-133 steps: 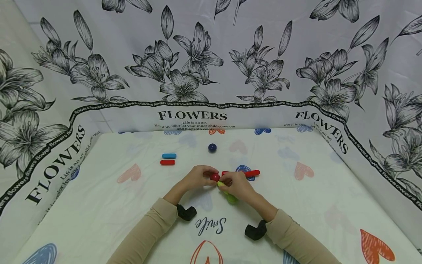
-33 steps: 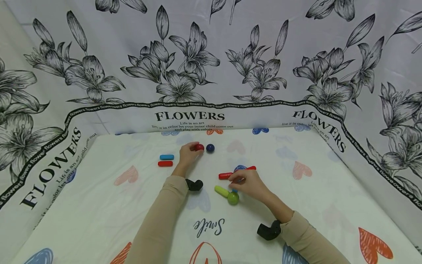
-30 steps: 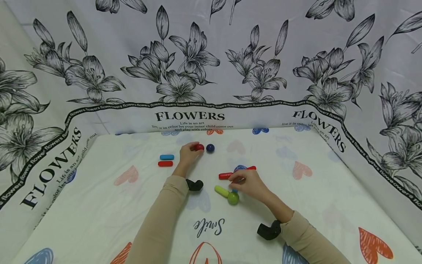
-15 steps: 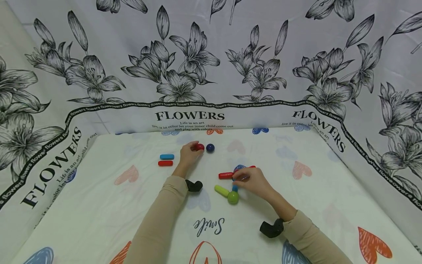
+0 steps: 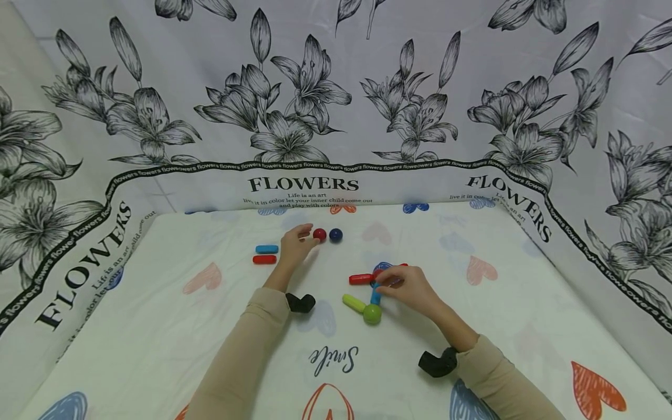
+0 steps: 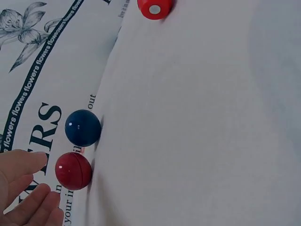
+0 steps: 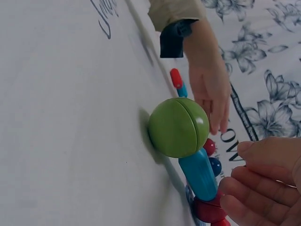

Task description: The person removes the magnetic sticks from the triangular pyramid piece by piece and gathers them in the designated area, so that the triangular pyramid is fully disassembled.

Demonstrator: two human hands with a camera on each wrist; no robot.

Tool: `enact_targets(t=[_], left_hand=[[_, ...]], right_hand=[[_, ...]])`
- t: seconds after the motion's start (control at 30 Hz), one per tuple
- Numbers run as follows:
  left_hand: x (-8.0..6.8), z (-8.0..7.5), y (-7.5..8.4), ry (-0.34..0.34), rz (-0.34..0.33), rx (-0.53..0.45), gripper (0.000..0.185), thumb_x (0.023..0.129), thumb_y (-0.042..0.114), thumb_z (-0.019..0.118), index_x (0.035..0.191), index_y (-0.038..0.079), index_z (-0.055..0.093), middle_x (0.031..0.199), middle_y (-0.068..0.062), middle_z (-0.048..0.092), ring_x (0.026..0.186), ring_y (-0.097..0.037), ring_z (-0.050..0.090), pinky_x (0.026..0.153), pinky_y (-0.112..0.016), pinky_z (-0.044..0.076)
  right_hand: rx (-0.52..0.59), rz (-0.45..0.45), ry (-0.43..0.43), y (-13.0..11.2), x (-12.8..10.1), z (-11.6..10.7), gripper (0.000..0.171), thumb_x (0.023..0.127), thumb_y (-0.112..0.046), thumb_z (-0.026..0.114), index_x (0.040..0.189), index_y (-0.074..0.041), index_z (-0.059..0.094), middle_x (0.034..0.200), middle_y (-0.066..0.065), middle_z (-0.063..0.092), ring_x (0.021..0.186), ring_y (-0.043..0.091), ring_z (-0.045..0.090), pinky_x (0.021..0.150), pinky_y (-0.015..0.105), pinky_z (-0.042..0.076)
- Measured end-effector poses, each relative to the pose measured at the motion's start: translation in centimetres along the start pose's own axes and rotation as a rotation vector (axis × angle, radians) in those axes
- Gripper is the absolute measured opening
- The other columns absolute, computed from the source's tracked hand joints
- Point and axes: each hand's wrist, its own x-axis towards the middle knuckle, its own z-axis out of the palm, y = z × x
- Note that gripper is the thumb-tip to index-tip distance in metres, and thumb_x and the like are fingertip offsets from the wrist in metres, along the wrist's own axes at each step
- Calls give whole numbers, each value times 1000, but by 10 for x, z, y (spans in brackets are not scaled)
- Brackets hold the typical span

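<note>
My left hand (image 5: 296, 245) is beside a red ball (image 5: 319, 235), fingers loosely spread and a gap between them and the ball in the left wrist view. A dark blue ball (image 5: 336, 235) sits just right of it. My right hand (image 5: 412, 287) is at a blue rod (image 5: 375, 294), with thumb and fingers apart and nothing between them in the right wrist view. That rod joins a green ball (image 7: 176, 127) to a darker red ball (image 7: 209, 210). A lime rod (image 5: 354, 303) extends from the green ball. Red rods (image 5: 360, 279) extend on both sides of the darker red ball, partly behind my fingers.
A loose blue rod (image 5: 266, 249) and a loose red rod (image 5: 265, 259) lie side by side, left of my left hand. The table has a white cloth (image 5: 157, 326) printed with hearts. A flower-print curtain (image 5: 336, 134) stands behind it.
My left hand has carried the red ball from the middle to beside the dark blue ball and released it. My right hand has drawn back slightly, uncovering the blue rod above the green ball.
</note>
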Motion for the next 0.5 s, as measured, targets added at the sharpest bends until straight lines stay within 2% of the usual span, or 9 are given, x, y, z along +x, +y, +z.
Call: enact_targets(t=[0.5], left_hand=[[-39, -6, 14, -69, 102, 16, 38, 88, 10, 69, 124, 0, 62, 130, -17, 62, 120, -31, 60, 108, -42, 47]], right_hand=[[24, 15, -43, -2, -5, 0, 18, 83, -13, 74, 96, -1, 73, 94, 13, 74, 87, 20, 69, 74, 14, 55]])
